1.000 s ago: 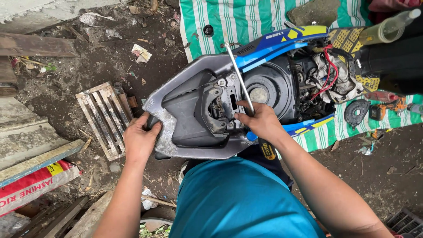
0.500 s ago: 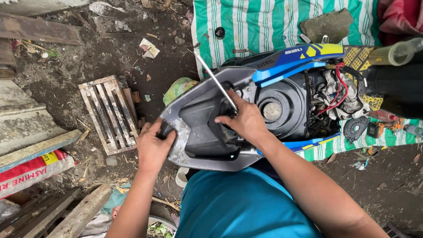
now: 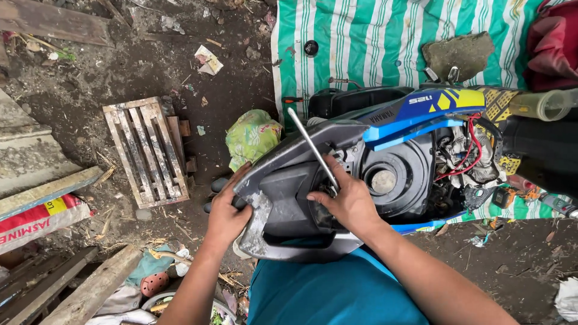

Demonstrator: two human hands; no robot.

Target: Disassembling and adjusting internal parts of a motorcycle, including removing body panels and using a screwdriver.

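Observation:
A grey and blue scooter rear body [image 3: 289, 192] lies on its side in front of me, its black inner compartment and red wiring exposed. My left hand [image 3: 226, 213] grips the grey tail end of the body panel. My right hand [image 3: 346, 201] is closed around a long silver rod-shaped tool [image 3: 310, 147], whose lower end sits inside the black compartment while the shaft sticks up and to the left. My teal shirt [image 3: 337, 289] fills the bottom of the view.
A green and white striped tarp [image 3: 373, 48] lies under the scooter. A small wooden slatted pallet [image 3: 147, 150] rests on the dirt at left, by a crumpled green cloth [image 3: 253, 135]. Planks and a red and white sack [image 3: 36, 219] lie at far left.
The view has shifted and the scooter body sits more to the right. My right hand has slid down the rod tool deeper into the compartment. My left hand stays on the tail.

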